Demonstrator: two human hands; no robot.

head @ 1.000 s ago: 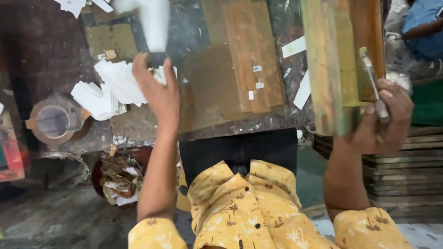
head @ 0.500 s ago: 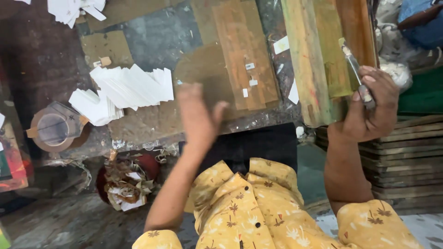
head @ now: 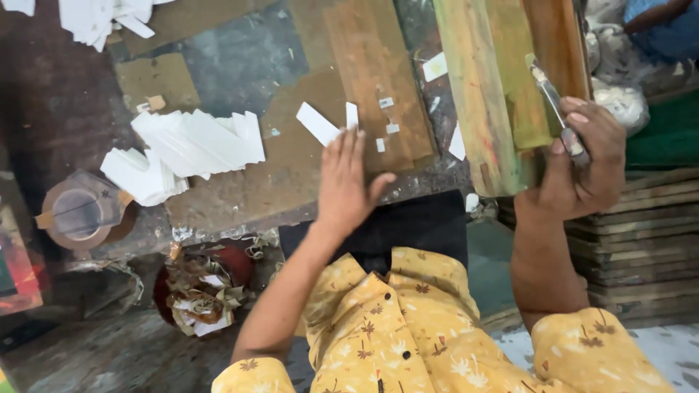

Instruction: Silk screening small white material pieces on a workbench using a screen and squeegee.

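Observation:
My left hand (head: 346, 182) lies flat, fingers together, on the brown worktable (head: 240, 189), its fingertips next to two small white paper strips (head: 318, 122). It holds nothing. My right hand (head: 582, 164) grips the near end of a long green-stained wooden frame (head: 488, 87) and pinches a thin metal-tipped tool (head: 557, 109) against it. A fanned pile of white paper strips (head: 200, 142) lies left of my left hand.
A roll of brown tape (head: 76, 212) sits at the table's left edge. More white strips (head: 98, 18) lie at the far left. A red bin of paper scraps (head: 204, 291) stands below the table. Stacked wooden boards (head: 648, 240) rise at right.
My left hand came back from the white paper pile at far left and now rests flat near the table's middle. The right hand keeps hold of the frame and tool.

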